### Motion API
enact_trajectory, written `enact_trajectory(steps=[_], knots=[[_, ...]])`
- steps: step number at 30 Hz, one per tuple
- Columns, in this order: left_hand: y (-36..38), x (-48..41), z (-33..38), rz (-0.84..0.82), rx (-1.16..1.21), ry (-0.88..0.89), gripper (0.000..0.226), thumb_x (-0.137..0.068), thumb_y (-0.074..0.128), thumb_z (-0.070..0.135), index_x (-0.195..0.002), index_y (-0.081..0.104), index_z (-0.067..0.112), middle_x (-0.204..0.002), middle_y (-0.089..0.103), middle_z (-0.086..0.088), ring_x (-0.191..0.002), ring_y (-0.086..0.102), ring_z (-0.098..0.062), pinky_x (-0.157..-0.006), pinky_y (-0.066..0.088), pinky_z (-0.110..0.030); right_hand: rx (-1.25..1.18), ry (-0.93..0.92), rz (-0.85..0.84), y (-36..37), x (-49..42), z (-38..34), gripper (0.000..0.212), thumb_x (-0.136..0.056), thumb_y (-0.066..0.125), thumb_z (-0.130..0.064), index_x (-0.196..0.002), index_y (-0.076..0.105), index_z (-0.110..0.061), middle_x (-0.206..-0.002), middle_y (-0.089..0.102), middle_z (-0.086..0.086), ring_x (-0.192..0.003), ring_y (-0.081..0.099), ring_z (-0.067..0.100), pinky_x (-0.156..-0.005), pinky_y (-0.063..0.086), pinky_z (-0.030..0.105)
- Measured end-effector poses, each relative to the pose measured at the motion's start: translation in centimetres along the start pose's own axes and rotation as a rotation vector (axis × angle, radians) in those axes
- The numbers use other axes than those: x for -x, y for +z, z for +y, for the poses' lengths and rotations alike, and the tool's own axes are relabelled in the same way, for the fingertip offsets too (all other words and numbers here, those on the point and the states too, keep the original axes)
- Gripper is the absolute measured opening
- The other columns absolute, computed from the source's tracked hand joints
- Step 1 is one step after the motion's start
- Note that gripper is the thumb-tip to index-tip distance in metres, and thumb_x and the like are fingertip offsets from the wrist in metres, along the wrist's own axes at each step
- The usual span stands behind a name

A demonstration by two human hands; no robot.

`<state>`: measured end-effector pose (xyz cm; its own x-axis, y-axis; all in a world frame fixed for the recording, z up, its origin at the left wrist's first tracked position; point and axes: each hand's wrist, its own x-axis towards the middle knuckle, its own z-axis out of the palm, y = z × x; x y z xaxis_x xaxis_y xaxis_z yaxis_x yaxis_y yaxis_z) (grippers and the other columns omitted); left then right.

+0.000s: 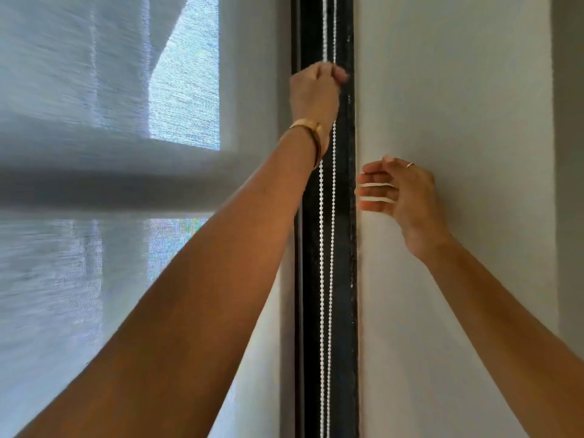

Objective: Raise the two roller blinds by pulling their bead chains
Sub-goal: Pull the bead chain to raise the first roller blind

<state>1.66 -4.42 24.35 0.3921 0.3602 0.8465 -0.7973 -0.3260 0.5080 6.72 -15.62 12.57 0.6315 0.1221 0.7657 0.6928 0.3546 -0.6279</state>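
The left hand (pixel 314 86) is raised high and closed around the white bead chain (pixel 325 248), which hangs in two strands in front of the black window frame (pixel 344 248). A gold bangle (pixel 311 131) sits on this wrist. The right hand (pixel 401 191) is lower, beside the frame, fingers spread and holding nothing, near the white wall (pixel 458 90). The grey roller blind (pixel 110 153) covers the window on the left; it looks blurred, so its lower edge is not clear.

roller blind (pixel 126 184) at left, bead chain (pixel 325 248) in frame channel (pixel 344 279) btwn blind & wall (pixel 458 90), left hand (pixel 316 90) above right hand (pixel 401 191), chain left of right hand
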Motion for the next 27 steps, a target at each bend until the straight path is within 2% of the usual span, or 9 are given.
enact_trajectory(steps=[4, 8, 11, 14, 17, 19, 23, 25, 27], knots=[[-1.5, 0.5, -0.1, 0.051, 0.014, 0.054, 0.036, -0.075, 0.029, -0.008, -0.056, 0.044, 0.019, -0.053, 0.037, 0.005, -0.048, 0.031, -0.008, -0.041, 0.025, -0.018, -0.007, 0.076, -0.032, 0.0, 0.4, -0.5, 0.031, -0.099, 0.042, -0.028, -0.097, 0.066, -0.01, -0.097, 0.073, 0.008, -0.083, 0.072, 0.021, -0.066, 0.06, 0.027], [-2.8, 2.7, -0.6, -0.04, -0.028, 0.2, 0.037, -0.073, 0.027, -0.011, -0.055, 0.039, 0.019, -0.057, 0.037, 0.002, -0.053, 0.034, -0.008, -0.048, 0.029, -0.015, -0.06, 0.116, -0.048, 0.4, 0.2, -2.3, 0.03, -0.098, 0.043, -0.026, -0.103, 0.066, -0.007, -0.101, 0.073, 0.011, -0.09, 0.072, 0.026, -0.072, 0.06, 0.03], [-4.5, 6.5, -3.5, -0.094, -0.029, 0.144, 0.045, -0.079, 0.03, -0.01, -0.055, 0.042, 0.027, -0.057, 0.038, 0.007, -0.054, 0.035, -0.009, -0.051, 0.029, -0.02, -0.057, 0.101, -0.072, 1.7, 0.3, -3.8, 0.028, -0.097, 0.045, -0.024, -0.105, 0.066, -0.008, -0.104, 0.073, 0.011, -0.094, 0.071, 0.027, -0.079, 0.059, 0.034], [-6.6, 12.2, -7.0, -0.099, -0.057, 0.061, 0.047, -0.083, 0.034, -0.011, -0.057, 0.04, 0.027, -0.052, 0.041, 0.013, -0.053, 0.033, -0.003, -0.052, 0.028, -0.017, -0.038, 0.105, -0.133, 3.9, 1.0, -5.2, 0.031, -0.098, 0.044, -0.026, -0.114, 0.063, -0.008, -0.109, 0.071, 0.01, -0.098, 0.07, 0.024, -0.084, 0.058, 0.036], [-8.5, 19.5, -9.7, -0.156, -0.117, -0.059, 0.04, -0.088, 0.037, -0.005, -0.06, 0.041, 0.024, -0.058, 0.041, 0.009, -0.058, 0.036, -0.009, -0.056, 0.031, -0.023, -0.02, 0.201, -0.218, 6.8, 2.1, -6.5, 0.032, -0.1, 0.039, -0.027, -0.117, 0.06, -0.011, -0.113, 0.069, 0.008, -0.103, 0.067, 0.025, -0.086, 0.058, 0.038], [-9.3, 24.4, -10.8, -0.198, -0.124, -0.138, 0.039, -0.09, 0.036, -0.005, -0.062, 0.042, 0.021, -0.059, 0.041, 0.006, -0.058, 0.037, -0.006, -0.057, 0.033, -0.018, -0.061, 0.26, -0.253, 8.5, 2.6, -7.3, 0.034, -0.101, 0.034, -0.028, -0.118, 0.058, -0.011, -0.109, 0.069, 0.005, -0.099, 0.068, 0.023, -0.086, 0.056, 0.041], [-11.0, 34.1, -12.3, -0.302, -0.13, -0.344, 0.038, -0.085, 0.033, -0.012, -0.062, 0.042, 0.018, -0.056, 0.04, 0.012, -0.058, 0.037, -0.005, -0.057, 0.034, -0.014, -0.199, 0.273, -0.175, 10.2, 3.0, -9.3, 0.037, -0.103, 0.029, -0.031, -0.118, 0.056, -0.011, -0.104, 0.068, 0.004, -0.088, 0.068, 0.021, -0.08, 0.057, 0.039], [-11.8, 38.0, -13.1, -0.358, -0.154, -0.438, 0.037, -0.082, 0.034, -0.005, -0.059, 0.041, 0.024, -0.056, 0.04, 0.012, -0.059, 0.035, -0.009, -0.057, 0.031, -0.017, -0.216, 0.209, -0.088, 10.4, 2.0, -10.8, 0.037, -0.103, 0.028, -0.03, -0.116, 0.057, -0.012, -0.101, 0.071, 0.003, -0.077, 0.069, 0.016, -0.066, 0.058, 0.028], [-12.8, 41.3, -13.6, -0.402, -0.168, -0.532, 0.034, -0.08, 0.036, 0.003, -0.057, 0.042, 0.028, -0.056, 0.041, 0.011, -0.058, 0.035, -0.01, -0.056, 0.03, -0.022, -0.212, 0.138, -0.003, 10.5, 0.7, -12.2, 0.032, -0.102, 0.031, -0.025, -0.107, 0.059, -0.01, -0.089, 0.07, 0.002, -0.055, 0.06, 0.008, -0.049, 0.046, 0.019]])
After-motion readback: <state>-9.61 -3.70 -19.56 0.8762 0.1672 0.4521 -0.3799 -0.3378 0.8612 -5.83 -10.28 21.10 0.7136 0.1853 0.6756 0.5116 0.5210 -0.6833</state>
